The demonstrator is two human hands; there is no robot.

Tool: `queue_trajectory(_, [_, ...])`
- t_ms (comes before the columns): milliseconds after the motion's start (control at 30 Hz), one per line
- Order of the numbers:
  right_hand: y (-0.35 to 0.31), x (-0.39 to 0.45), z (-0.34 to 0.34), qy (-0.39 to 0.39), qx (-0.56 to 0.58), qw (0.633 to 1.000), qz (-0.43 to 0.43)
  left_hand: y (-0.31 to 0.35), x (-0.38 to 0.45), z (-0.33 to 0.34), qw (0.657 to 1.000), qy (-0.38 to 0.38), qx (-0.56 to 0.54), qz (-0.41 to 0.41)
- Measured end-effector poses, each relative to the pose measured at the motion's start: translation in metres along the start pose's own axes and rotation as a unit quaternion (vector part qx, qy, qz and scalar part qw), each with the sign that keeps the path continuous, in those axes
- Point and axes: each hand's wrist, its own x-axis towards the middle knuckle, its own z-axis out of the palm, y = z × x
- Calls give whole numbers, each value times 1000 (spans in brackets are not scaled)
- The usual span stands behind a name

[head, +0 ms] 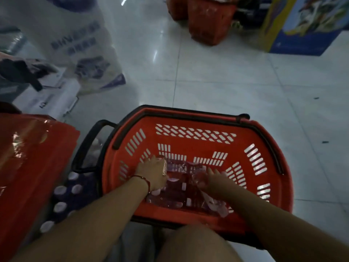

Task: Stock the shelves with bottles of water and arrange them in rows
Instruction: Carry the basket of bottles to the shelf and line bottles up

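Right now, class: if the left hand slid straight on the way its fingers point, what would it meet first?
Probably the far wall of the red basket; the left hand already rests on the bottles, though depth is uncertain.

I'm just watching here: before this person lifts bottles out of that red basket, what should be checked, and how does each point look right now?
1. Left hand has a grip on a bottle: it rests on one at the basket's left, fingers hidden; cannot tell.
2. Right hand has a grip on a bottle: it is down among them, blurred; cannot tell.
3. Bottles left to take: several lie on the basket floor; ok.
4. Red basket steady: sits flat on the tiled floor; ok.
5. Basket handles out of the way: folded down along the rim; ok.
6. Shelf to fill in sight: none visible; not ok.
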Motion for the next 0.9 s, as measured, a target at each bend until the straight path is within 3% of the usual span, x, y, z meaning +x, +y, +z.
queue_trajectory(133, [-2, 26, 25, -81, -6, 997, 4, 3, 37, 23, 994, -92, -43, -35])
queue_trajectory(233, [-1, 33, 32, -106, -21, 994, -13, 1, 54, 44, 960, -187, -166, -122])
queue_trajectory(300, [4, 34, 33, -96, -7, 995, -19, 0, 59, 49, 937, -193, -243, -163])
queue_trajectory(367, [8, 39, 33, -86, 33, 996, -18, -4, 62, 48, 932, -194, -252, -175])
queue_trajectory(433, [11, 41, 31, -99, 99, 990, 26, -8, 63, 44, 915, -215, -294, -176])
queue_trajectory(500, [9, 38, 22, -135, 235, 959, 86, -14, 63, 37, 870, -237, -385, -195])
queue_trajectory(567, [5, 27, 9, -181, 395, 890, 137, -20, 56, 28, 785, -248, -508, -252])
queue_trajectory(633, [0, 15, -7, -186, 504, 831, 144, -22, 44, 13, 694, -250, -614, -282])
queue_trajectory(733, [-15, -5, -34, -195, 598, 770, 106, -29, 9, -23, 597, -243, -724, -247])
queue_trajectory(900, [-68, -56, -94, -171, 620, 765, -37, -58, -73, -93, 549, -223, -792, -146])
